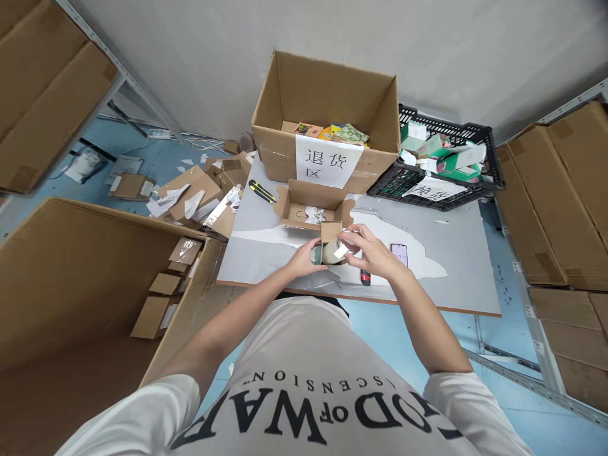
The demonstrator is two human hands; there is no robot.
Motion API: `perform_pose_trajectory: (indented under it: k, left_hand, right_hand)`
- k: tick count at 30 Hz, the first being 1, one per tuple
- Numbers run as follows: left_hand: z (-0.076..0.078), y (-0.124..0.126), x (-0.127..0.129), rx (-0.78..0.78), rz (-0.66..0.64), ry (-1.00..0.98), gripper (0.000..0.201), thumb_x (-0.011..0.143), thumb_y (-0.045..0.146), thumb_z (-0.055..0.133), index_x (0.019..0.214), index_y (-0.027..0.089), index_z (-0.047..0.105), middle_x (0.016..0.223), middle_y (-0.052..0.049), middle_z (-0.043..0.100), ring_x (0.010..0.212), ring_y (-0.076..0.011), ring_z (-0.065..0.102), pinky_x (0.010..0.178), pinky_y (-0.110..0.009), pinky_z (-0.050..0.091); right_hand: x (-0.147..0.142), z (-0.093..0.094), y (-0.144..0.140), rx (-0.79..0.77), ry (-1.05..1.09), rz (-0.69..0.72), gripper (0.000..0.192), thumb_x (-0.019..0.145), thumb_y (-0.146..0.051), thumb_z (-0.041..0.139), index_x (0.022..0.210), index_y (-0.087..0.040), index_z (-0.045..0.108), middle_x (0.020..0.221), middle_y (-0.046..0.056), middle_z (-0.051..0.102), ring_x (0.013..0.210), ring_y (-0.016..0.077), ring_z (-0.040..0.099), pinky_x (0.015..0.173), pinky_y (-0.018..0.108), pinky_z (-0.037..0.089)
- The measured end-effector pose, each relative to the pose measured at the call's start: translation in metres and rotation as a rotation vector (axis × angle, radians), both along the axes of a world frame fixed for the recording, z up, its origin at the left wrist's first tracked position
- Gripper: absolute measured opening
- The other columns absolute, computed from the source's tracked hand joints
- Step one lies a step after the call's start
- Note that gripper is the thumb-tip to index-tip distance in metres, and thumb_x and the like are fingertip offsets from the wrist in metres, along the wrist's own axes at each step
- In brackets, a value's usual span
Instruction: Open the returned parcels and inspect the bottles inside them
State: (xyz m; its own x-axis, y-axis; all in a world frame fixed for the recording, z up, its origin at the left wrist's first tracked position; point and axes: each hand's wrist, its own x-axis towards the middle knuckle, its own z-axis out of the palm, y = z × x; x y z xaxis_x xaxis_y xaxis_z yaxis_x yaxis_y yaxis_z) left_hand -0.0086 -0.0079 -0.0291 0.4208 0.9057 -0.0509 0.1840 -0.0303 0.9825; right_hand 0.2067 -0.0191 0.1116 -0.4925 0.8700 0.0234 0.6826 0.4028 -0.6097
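Head view: your left hand (306, 258) cups the small cream-and-green round jar (327, 253) over the grey table (456, 253), steadying it. Your right hand (368, 250) fingers pinch its white paper label (341, 251). The small open cardboard mailer box (311, 206) sits just beyond, within reach.

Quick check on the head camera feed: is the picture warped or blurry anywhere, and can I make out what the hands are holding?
Head view: strong wide-angle warp, so the shelves and table edges lean and bend outward; lighting is even and soft, with no harsh glare; the centre is fairly sharp, yet the small item held between the left hand and right hand is too small to identify.
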Motion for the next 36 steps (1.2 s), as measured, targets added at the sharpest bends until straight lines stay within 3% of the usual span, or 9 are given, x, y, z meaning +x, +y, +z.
perform_pose_trajectory:
  k: [6, 20, 28, 36]
  left_hand:
    - [-0.002, 0.003, -0.002, -0.027, 0.005, -0.047, 0.087, 0.047, 0.033, 0.087, 0.125, 0.019, 0.050, 0.126, -0.015, 0.057, 0.118, -0.0326, 0.053, 0.102, -0.050, 0.037]
    - [-0.007, 0.006, -0.007, 0.026, -0.077, 0.091, 0.077, 0.055, 0.032, 0.082, 0.124, 0.018, 0.050, 0.123, -0.015, 0.059, 0.116, -0.0322, 0.054, 0.097, -0.050, 0.043]
    - [-0.009, 0.005, -0.006, 0.069, -0.068, 0.152, 0.075, 0.055, 0.030, 0.081, 0.123, 0.020, 0.049, 0.121, -0.011, 0.060, 0.114, -0.0282, 0.057, 0.096, -0.046, 0.047]
    - [-0.014, 0.006, -0.005, 0.103, -0.053, 0.140, 0.074, 0.055, 0.029, 0.081, 0.121, 0.019, 0.049, 0.119, -0.011, 0.060, 0.110, -0.0268, 0.058, 0.094, -0.043, 0.049]
  right_hand:
    - [-0.003, -0.016, -0.001, 0.074, -0.085, 0.144, 0.024, 0.090, -0.027, 0.049, 0.113, -0.029, 0.057, 0.133, 0.010, 0.039, 0.115, 0.0243, 0.051, 0.092, 0.041, 0.049]
    - [-0.010, -0.061, -0.004, -0.006, -0.124, 0.134, 0.025, 0.089, -0.019, 0.047, 0.105, -0.027, 0.064, 0.138, 0.007, 0.042, 0.114, 0.0245, 0.051, 0.093, 0.042, 0.045]
    - [-0.018, -0.087, -0.008, 0.057, -0.317, 0.121, 0.028, 0.091, -0.018, 0.044, 0.110, -0.027, 0.063, 0.139, 0.010, 0.041, 0.119, 0.0281, 0.044, 0.097, 0.045, 0.039]
    - [-0.023, -0.097, -0.017, 0.169, -0.378, 0.082, 0.025, 0.090, -0.021, 0.049, 0.109, -0.029, 0.063, 0.138, 0.008, 0.042, 0.119, 0.0286, 0.040, 0.096, 0.045, 0.040]
